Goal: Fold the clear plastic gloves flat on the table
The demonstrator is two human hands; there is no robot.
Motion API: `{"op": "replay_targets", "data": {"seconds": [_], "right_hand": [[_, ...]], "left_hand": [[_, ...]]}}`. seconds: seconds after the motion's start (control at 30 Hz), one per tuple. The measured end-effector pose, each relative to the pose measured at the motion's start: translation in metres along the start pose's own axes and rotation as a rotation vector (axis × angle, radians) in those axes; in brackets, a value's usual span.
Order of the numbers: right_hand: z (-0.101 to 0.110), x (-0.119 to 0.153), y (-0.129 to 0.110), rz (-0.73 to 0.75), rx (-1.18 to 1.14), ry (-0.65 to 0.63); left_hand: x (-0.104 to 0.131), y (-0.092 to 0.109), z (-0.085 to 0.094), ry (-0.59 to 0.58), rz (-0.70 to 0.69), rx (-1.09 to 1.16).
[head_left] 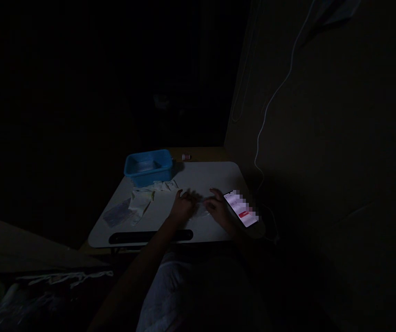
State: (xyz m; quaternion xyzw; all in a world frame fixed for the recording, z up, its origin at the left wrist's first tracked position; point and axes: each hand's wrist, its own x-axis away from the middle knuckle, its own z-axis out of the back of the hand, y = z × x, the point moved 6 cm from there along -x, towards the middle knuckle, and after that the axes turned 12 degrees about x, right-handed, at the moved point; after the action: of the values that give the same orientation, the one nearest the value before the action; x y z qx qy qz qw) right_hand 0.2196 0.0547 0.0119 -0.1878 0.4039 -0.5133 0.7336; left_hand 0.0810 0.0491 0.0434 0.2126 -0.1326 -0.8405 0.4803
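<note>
Left of the phone (pixel 241 210), the left hand (pixel 183 207) and right hand (pixel 219 212) curl at clear plastic (pixel 202 212); I cannot tell if either pinches it. Light, even tension would keep it flat.

A white table (pixel 204 175) — blue basket (pixel 151 176) at far left, crumpled cloth (pixel 141 202) and clear plastic (pixel 117 214) nearer, lit phone (pixel 242 211) along the right edge.

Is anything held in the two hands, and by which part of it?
It cannot be told: the left hand and right hand are at some clear plastic, but darkness and blur hide any grip.
</note>
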Motion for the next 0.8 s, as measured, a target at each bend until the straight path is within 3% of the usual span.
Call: {"op": "replay_targets", "data": {"seconds": [0.27, 0.43, 0.6, 0.8], "right_hand": [[0.010, 0.007, -0.002, 0.073, 0.135, -0.059], [0.013, 0.014, -0.010, 0.175, 0.197, -0.071], [0.016, 0.022, -0.015, 0.278, 0.296, -0.073], [0.016, 0.029, -0.012, 0.322, 0.383, -0.108]], "left_hand": [[0.014, -0.006, 0.008, 0.021, -0.015, -0.081], [0.028, -0.013, 0.001, -0.006, -0.077, -0.024], [0.041, -0.020, -0.006, -0.009, -0.125, -0.166], [0.053, -0.030, -0.002, 0.014, -0.145, -0.256]]}}
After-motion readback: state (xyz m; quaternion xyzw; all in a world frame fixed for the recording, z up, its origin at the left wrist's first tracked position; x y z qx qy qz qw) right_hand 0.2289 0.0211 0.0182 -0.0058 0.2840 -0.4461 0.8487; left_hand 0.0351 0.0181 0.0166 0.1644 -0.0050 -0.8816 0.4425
